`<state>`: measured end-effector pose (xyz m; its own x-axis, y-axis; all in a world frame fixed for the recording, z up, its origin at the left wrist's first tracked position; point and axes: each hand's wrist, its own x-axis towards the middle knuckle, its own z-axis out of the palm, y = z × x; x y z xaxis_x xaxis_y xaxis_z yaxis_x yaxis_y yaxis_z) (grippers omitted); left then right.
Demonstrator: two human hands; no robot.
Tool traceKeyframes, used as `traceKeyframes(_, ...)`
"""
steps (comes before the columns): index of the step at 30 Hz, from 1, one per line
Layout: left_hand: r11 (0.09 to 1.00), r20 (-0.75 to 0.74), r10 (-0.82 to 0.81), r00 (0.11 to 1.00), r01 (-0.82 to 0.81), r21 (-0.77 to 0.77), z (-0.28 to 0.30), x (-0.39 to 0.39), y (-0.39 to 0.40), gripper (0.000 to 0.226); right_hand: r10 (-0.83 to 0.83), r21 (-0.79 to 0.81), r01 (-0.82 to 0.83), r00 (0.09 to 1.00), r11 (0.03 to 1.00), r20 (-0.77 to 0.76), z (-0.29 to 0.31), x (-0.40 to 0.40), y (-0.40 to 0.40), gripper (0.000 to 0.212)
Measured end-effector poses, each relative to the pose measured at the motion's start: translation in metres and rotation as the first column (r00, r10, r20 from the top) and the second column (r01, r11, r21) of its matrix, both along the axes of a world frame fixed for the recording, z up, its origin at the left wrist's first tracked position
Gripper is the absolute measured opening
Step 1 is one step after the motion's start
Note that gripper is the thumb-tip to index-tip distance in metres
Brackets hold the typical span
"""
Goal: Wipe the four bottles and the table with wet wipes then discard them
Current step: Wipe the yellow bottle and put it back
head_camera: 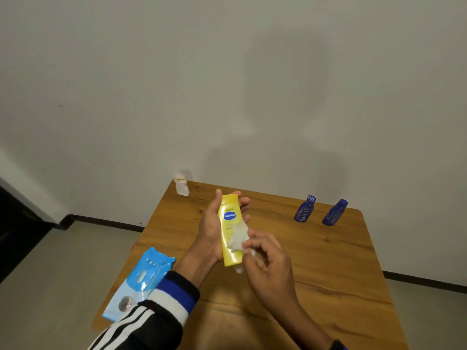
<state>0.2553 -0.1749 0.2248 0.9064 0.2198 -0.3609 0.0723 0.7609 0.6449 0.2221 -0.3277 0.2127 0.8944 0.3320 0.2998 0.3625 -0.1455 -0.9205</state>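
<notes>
Cradling the yellow bottle (229,229) at the frame's centre above the counter (328,261), the left hand (212,223) curls round its back and sides, while the right hand (267,263) pinches a crumpled wet wipe (237,238) against its lower front. Smooth plastic like this probably turns slippery once damp, so gripping the flat flanks seems wisest. Its weight looks light and its walls slightly squeezable. Two blue bottles (318,210) stand at right, a white bottle (182,185) at upper left.
</notes>
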Motion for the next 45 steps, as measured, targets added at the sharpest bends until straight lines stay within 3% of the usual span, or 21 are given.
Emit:
traceKeyframes(6, 0.993, -0.057, 0.118, 0.991, -0.118, -0.002, -0.006, -0.004, 0.014, 0.048, 0.068, 0.096, -0.036, 0.935, 0.995, -0.349, 0.009, 0.007, -0.010, 0.019)
traceKeyframes(10, 0.954, -0.210, 0.289, 0.934, -0.299, -0.016, -0.002, 0.002, 0.019, 0.045, -0.037, 0.175, 0.106, 0.932, 0.979, -0.359, 0.034, 0.028, -0.018, 0.019)
traceKeyframes(13, 0.943, -0.286, 0.275, 0.918, -0.316, -0.107, 0.000, 0.002, 0.020, 0.035, -0.059, 0.252, 0.159, 0.930, 0.955, -0.363, 0.047, 0.044, -0.016, 0.030)
traceKeyframes(17, 0.942, -0.276, 0.245, 0.929, -0.295, -0.160, 0.006, 0.002, 0.017, 0.022, -0.060, 0.179, 0.106, 0.968, 0.978, -0.244, 0.046, 0.044, -0.008, 0.028)
traceKeyframes(24, 0.954, -0.286, 0.159, 0.945, -0.222, -0.203, 0.015, 0.001, -0.010, 0.027, -0.063, -0.002, 0.064, 0.991, 0.998, 0.120, 0.034, 0.039, 0.008, 0.025)
traceKeyframes(29, 0.944, -0.367, 0.119, 0.923, -0.219, -0.245, 0.006, -0.004, -0.027, 0.059, -0.080, -0.147, 0.151, 0.911, 0.978, 0.404, 0.023, 0.038, 0.008, 0.023)
traceKeyframes(32, 0.946, -0.368, 0.049, 0.929, -0.161, -0.280, 0.009, -0.006, -0.028, 0.067, 0.057, -0.258, 0.113, 0.820, 0.959, 0.570, 0.018, 0.024, 0.010, 0.016)
traceKeyframes(35, 0.971, -0.383, 0.028, 0.923, -0.116, -0.208, 0.008, -0.006, -0.026, 0.052, 0.219, -0.339, -0.024, 0.807, 0.940, 0.549, 0.016, 0.006, 0.012, 0.021)
traceKeyframes(38, 0.956, -0.393, -0.062, 0.917, -0.059, -0.287, 0.012, -0.001, -0.028, 0.059, 0.081, -0.153, -0.017, 0.902, 0.988, 0.425, 0.030, 0.014, 0.000, 0.028)
traceKeyframes(41, 0.937, -0.295, -0.051, 0.954, -0.057, -0.345, 0.017, 0.002, -0.035, 0.062, -0.070, 0.074, 0.053, 0.966, 0.996, 0.249, 0.051, 0.027, -0.012, 0.017)
traceKeyframes(43, 0.950, -0.309, -0.012, 0.951, -0.086, -0.300, 0.017, 0.004, -0.041, 0.061, -0.061, 0.107, 0.042, 0.982, 0.993, 0.180, 0.054, 0.034, -0.014, 0.015)
traceKeyframes(45, 0.950, -0.318, -0.043, 0.947, -0.059, -0.306, 0.021, 0.005, -0.046, 0.061, -0.059, -0.001, 0.061, 0.959, 0.998, 0.277, 0.043, 0.036, -0.013, 0.012)
